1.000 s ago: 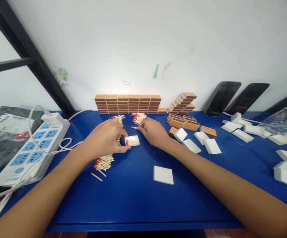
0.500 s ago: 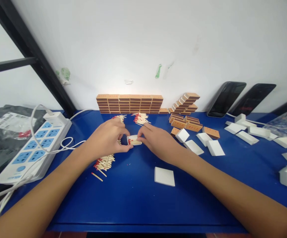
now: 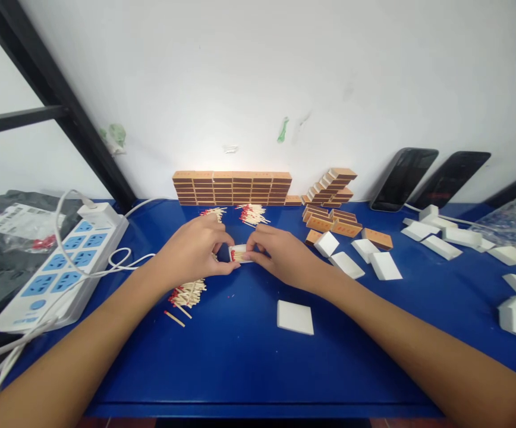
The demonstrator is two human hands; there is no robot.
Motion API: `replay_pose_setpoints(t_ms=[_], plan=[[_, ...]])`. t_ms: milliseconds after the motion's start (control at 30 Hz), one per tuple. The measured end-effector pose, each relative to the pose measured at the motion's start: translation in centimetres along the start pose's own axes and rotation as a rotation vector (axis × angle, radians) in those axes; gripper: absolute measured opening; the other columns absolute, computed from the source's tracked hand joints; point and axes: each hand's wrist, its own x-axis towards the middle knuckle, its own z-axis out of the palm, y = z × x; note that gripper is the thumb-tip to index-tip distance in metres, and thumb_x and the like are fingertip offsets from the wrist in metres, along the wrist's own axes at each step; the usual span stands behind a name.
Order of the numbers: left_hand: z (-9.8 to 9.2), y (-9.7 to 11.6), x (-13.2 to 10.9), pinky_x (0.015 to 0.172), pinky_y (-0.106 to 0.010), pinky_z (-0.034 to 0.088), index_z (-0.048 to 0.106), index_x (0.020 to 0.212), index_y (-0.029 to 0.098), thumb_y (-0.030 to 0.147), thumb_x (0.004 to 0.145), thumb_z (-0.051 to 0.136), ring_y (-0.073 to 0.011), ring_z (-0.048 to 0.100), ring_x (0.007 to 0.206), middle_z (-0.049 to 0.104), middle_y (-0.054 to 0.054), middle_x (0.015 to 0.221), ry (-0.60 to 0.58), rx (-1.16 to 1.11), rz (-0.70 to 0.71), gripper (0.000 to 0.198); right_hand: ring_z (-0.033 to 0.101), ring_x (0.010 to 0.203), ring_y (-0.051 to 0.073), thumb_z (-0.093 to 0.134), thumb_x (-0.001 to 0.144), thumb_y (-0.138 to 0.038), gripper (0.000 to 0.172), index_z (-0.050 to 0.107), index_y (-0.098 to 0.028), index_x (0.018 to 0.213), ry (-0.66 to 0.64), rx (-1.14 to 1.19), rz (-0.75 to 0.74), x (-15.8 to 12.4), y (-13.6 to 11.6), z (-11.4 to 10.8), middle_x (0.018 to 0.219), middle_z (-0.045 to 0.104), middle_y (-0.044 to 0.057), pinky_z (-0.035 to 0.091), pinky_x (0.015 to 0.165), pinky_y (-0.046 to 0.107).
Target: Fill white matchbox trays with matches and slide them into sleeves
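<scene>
A small white matchbox tray (image 3: 239,246) with red-tipped matches (image 3: 239,255) lying in it is between my hands. My left hand (image 3: 195,249) grips the tray's left end with thumb and forefinger. At the right end, the fingers of my right hand (image 3: 280,254) are closed together over the matches and cover part of the tray. A pile of loose matches (image 3: 189,293) lies below my left hand. Two more match piles, one at the left (image 3: 213,214) and one at the right (image 3: 252,214), lie behind my hands. A white tray (image 3: 295,317) rests nearer the front edge.
Brown matchboxes form a stacked wall (image 3: 232,188) against the white wall. More boxes (image 3: 333,223) and white trays (image 3: 386,266) lie to the right. Two phones (image 3: 404,179) lean at the back. A power strip (image 3: 62,267) with white cables stands left.
My right fingers have moved slightly inward over the matches. The left hand keeps its hold on the tray. The view has shifted a little.
</scene>
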Motion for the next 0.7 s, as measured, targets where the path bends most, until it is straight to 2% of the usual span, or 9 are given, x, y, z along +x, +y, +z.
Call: replay_pose_setpoints(t_ms=[133,200,333,500,700], plan=[[0.0,0.0,0.0,0.071,-0.034,0.043,0.082,0.091,0.020,0.041,0.087,0.084,-0.0210,0.057,0.078,0.067,-0.002,0.071,-0.007,0.007,0.014,0.022,0.059,0.080,0.016,0.071,0.101,-0.025,0.010,0.070,-0.020,0.093,0.210,0.005,0.101,1.6,1.8,0.0,0.088,0.064,0.001,0.039,0.072,0.029],[0.0,-0.1,0.0,0.070,-0.034,0.042,0.082,0.091,0.020,0.041,0.087,0.084,-0.0210,0.057,0.078,0.067,-0.002,0.071,-0.007,0.011,0.020,0.021,0.060,0.082,0.017,0.072,0.100,-0.024,0.006,0.072,-0.020,0.097,0.260,-0.051,0.164,2.5,2.6,0.1,0.092,0.066,0.003,0.040,0.074,0.030],[-0.1,0.0,0.1,0.070,-0.033,0.042,0.082,0.090,0.020,0.040,0.086,0.085,-0.0210,0.057,0.078,0.067,-0.002,0.071,-0.012,0.024,0.008,0.021,0.062,0.087,0.020,0.072,0.099,-0.024,0.005,0.073,-0.020,0.096,0.202,-0.136,0.196,3.4,3.4,0.8,0.097,0.067,0.004,0.041,0.077,0.032],[-0.2,0.2,0.1,0.072,-0.035,0.043,0.082,0.091,0.019,0.042,0.087,0.085,-0.0210,0.056,0.077,0.067,-0.003,0.073,-0.032,0.047,-0.001,0.024,0.063,0.090,0.021,0.069,0.101,-0.025,0.009,0.073,-0.019,0.108,0.196,-0.175,0.200,3.3,3.1,1.2,0.101,0.067,0.006,0.042,0.079,0.032],[-0.1,0.1,0.1,0.071,-0.034,0.043,0.082,0.091,0.019,0.042,0.087,0.084,-0.0209,0.057,0.077,0.068,-0.003,0.073,-0.025,0.053,-0.003,0.023,0.062,0.089,0.021,0.067,0.102,-0.023,0.007,0.073,-0.021,0.098,0.192,-0.158,0.195,3.4,3.6,1.3,0.097,0.065,0.005,0.041,0.077,0.032]])
